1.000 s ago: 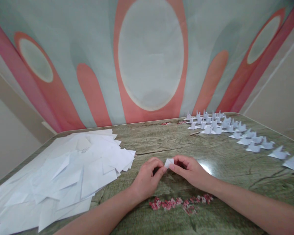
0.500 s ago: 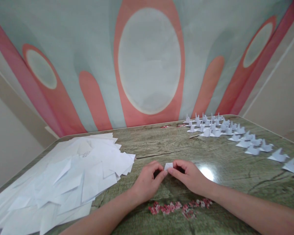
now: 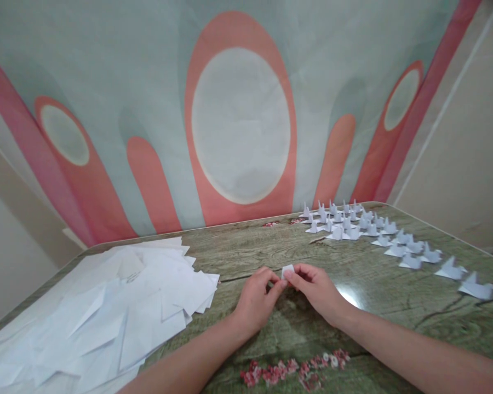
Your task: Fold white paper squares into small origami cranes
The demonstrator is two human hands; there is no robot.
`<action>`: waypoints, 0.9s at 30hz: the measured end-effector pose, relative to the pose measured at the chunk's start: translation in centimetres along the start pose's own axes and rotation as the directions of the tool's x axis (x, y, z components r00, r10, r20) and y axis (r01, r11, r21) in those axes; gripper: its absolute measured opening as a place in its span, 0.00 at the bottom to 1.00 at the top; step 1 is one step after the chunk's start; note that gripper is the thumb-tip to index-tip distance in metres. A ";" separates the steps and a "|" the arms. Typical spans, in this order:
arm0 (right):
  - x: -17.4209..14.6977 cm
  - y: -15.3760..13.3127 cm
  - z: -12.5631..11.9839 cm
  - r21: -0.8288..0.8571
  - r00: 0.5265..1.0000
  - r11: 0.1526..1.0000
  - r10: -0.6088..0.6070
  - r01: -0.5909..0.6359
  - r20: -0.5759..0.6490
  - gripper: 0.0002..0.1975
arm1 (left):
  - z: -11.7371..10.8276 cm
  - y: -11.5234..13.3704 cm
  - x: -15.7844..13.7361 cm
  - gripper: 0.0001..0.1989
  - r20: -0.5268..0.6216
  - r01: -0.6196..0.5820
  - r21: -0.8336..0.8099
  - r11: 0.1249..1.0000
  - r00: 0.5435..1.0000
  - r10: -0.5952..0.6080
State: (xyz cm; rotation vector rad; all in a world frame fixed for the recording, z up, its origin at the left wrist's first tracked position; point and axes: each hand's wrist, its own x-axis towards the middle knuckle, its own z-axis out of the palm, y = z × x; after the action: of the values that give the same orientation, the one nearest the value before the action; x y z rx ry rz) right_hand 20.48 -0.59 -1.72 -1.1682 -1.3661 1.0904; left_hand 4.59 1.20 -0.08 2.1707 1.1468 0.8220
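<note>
A small folded piece of white paper [image 3: 287, 269] is held up between my two hands, a little above the table. My right hand [image 3: 314, 287] pinches it with thumb and fingers from the right. From the left, my left hand [image 3: 258, 295] has its thumb and fingertips closed on the paper's lower left edge. The fingers cover part of the folds, so the full shape of the piece is hidden.
A wide heap of loose white paper sheets [image 3: 148, 295] covers the table's left side. Several folded paper birds [image 3: 411, 260] stand in rows at the right and back right. The wood-patterned table [image 3: 230, 251] meets a painted backdrop [image 3: 240, 126] behind.
The folded paper has been lifted slightly and tilted in my fingers. My left fingertips have moved in against its lower edge. The view has tipped upward a little.
</note>
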 end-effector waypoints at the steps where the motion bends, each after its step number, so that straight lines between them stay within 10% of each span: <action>1: 0.1 0.1 0.0 -0.007 1.000 1.000 -0.007 0.007 0.000 0.15 | 0.1 -0.2 0.1 0.10 -0.002 -0.008 -0.023 1.000 1.000 0.008; 27: 0.1 0.2 0.1 -0.102 0.998 0.993 -0.047 0.051 0.044 0.15 | -0.1 -0.4 -0.4 0.07 0.029 0.010 -0.147 0.989 1.000 -0.006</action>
State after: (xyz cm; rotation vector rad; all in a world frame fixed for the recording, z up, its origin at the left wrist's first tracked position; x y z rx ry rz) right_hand 20.45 -0.51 -1.95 -1.1853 -1.4912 1.0247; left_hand 4.10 1.13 -0.40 2.0494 1.0460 0.8419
